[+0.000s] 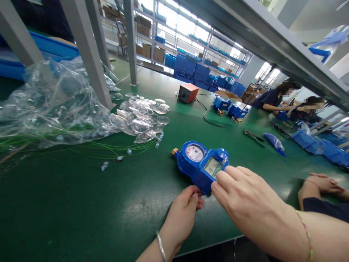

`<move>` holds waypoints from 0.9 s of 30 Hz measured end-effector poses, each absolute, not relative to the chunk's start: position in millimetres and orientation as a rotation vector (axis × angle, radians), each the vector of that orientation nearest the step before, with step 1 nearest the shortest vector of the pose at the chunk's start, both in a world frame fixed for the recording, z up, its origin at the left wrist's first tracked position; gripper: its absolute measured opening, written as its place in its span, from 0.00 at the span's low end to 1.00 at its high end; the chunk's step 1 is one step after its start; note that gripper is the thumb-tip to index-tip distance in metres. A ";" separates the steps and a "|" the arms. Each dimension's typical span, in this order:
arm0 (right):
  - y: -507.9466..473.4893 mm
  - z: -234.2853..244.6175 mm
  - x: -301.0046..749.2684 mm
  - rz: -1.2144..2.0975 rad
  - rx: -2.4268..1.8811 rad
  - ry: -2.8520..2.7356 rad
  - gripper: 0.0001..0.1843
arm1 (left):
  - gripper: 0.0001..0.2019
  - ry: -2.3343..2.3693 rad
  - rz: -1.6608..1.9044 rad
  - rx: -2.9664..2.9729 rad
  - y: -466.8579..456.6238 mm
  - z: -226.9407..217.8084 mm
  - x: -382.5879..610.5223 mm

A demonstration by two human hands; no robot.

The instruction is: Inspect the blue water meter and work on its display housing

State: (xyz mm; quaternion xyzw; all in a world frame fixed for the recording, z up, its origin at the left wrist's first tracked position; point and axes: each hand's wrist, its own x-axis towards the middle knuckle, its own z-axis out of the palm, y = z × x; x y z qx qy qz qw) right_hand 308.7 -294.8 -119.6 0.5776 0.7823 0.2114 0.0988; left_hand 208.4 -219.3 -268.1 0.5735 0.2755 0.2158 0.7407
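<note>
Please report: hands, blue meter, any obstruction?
Left hand at near edge of blue meter, right hand at its right side. Meter face up. Clear discs lie apart, not blocking.

R hand (245,196) hides near end of blue meter (200,173); hand's own thumb not vis. Meter's dial (194,152) figs too sm. to read. L of meter, plastic bag (58,105) cut off at edge; R of meter, another person's navy sleeve (324,209) ditto.
</note>
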 end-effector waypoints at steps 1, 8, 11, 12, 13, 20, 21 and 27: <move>-294.8 -120.2 308.6 0.629 1.710 2.314 0.07 | 0.13 0.606 0.474 1.263 -219.2 -267.8 208.2; -295.5 -120.2 311.0 0.587 1.722 2.330 0.07 | 0.13 0.609 0.464 1.263 -219.4 -266.5 207.5; -293.8 -121.3 311.2 0.599 1.724 2.326 0.07 | 0.13 0.601 0.469 1.266 -219.1 -267.1 208.0; -293.3 -122.0 311.0 0.598 1.720 2.329 0.07 | 0.13 0.601 0.471 1.264 -219.0 -267.2 208.1; -293.0 -122.8 310.8 0.598 1.718 2.333 0.07 | 0.13 0.600 0.471 1.261 -219.0 -267.3 208.1; -296.7 -121.3 309.5 0.602 1.752 2.327 0.07 | 0.13 0.623 0.475 1.265 -220.1 -266.5 208.2; -297.2 -119.9 309.7 0.604 1.759 2.325 0.07 | 0.13 0.627 0.471 1.266 -220.2 -266.7 208.4; -294.7 -116.9 311.0 0.604 1.739 2.329 0.07 | 0.13 0.607 0.467 1.273 -219.3 -269.9 209.6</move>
